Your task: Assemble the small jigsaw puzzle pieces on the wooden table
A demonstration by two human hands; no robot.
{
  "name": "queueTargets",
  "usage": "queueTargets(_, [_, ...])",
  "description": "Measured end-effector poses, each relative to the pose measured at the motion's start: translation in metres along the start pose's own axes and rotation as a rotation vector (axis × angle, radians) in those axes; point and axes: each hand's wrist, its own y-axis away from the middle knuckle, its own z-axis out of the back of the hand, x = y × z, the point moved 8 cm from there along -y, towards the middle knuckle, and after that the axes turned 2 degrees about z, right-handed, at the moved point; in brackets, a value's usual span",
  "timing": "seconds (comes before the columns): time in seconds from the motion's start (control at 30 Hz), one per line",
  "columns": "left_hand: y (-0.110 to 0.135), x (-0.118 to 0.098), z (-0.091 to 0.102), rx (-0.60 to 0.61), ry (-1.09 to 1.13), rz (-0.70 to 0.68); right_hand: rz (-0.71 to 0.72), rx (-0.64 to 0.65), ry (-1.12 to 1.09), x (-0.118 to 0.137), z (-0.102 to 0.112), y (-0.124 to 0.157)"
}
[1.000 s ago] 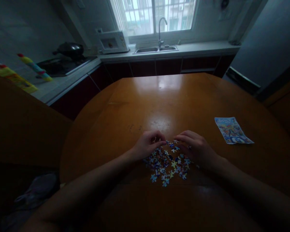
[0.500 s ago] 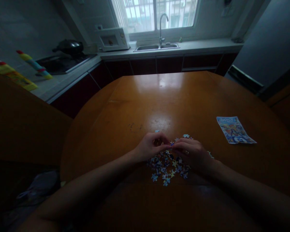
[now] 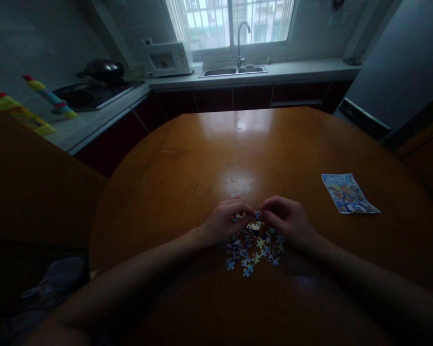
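Observation:
Loose jigsaw puzzle pieces (image 3: 238,247) lie in a scattered heap on the wooden table near me. Above the far side of the heap, my left hand (image 3: 225,218) pinches with thumb and forefinger at a small bluish puzzle piece (image 3: 257,215). My right hand (image 3: 286,218) meets the same piece from the other side, its thumb and fingertips closed on it. Both hands hide some of the heap. Off to the right lies a creased, colourful picture sheet (image 3: 348,193), mostly blue, apart from both hands.
The round-ended wooden table (image 3: 187,163) fills the middle. Behind it runs a counter with a microwave (image 3: 168,58) and a double sink (image 3: 218,71). At left are a wok (image 3: 103,70) on the stove and plastic bottles (image 3: 50,97). A grey refrigerator (image 3: 400,62) stands at right.
My right hand has turned and risen slightly, its fingers now more arched. The small piece between the fingertips shows more clearly. The view has shifted a little.

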Motion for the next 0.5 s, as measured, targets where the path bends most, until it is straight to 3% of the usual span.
queueTargets(0.2, [-0.004,0.010,0.010,-0.050,-0.119,0.027,0.315,0.070,0.311,0.025,0.000,0.004])
queueTargets(0.27, [-0.005,0.020,0.018,-0.093,-0.175,0.054,0.386,0.153,0.433,0.026,-0.006,0.007])
queueTargets(0.37, [-0.006,0.041,0.030,-0.107,-0.255,0.140,0.415,0.287,0.620,0.020,-0.018,0.011])
queueTargets(0.5, [-0.006,0.067,0.034,0.002,-0.332,0.241,0.397,0.367,0.710,0.012,-0.027,0.012])
